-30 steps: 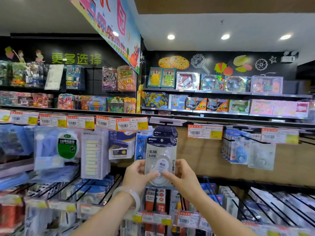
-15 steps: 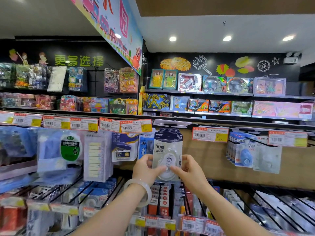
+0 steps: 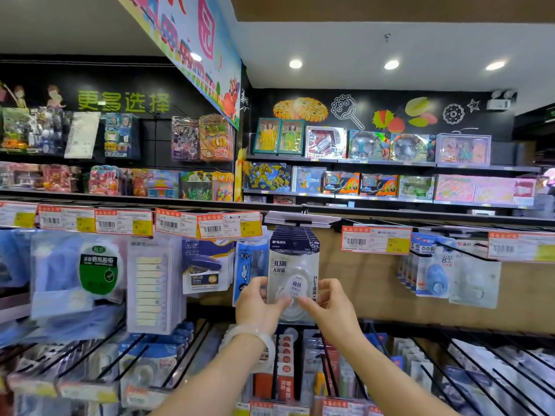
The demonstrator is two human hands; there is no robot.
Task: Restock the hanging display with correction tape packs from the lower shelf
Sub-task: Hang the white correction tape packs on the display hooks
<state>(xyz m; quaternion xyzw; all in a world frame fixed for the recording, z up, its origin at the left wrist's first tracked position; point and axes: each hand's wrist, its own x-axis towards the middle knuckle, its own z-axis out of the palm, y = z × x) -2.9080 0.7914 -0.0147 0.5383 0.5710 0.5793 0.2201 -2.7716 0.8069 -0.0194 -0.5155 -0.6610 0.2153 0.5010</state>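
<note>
Head: left hand (image 3: 257,306), right hand (image 3: 330,309) pinch correction tape pack (image 3: 292,276).

Single head-worn view, close, facing forward at the hanging display (image 3: 294,232) (slightly upward).

Black wall (image 3: 210,109), toy shelves (image 3: 390,163), ceiling spotlights (image 3: 391,65).

**Plastic, wire and paper on the display**

The correction tape pack (image 3: 292,274) has a glossy clear plastic blister over a printed card with a dark header. The hooks (image 3: 459,249) and lower racks (image 3: 486,364) are thin black metal wire. The price tags (image 3: 375,239) are matt paper. The back panel (image 3: 369,283) looks like smooth light wood. The bracelet (image 3: 255,340) is pale, smooth and glossy.
</note>
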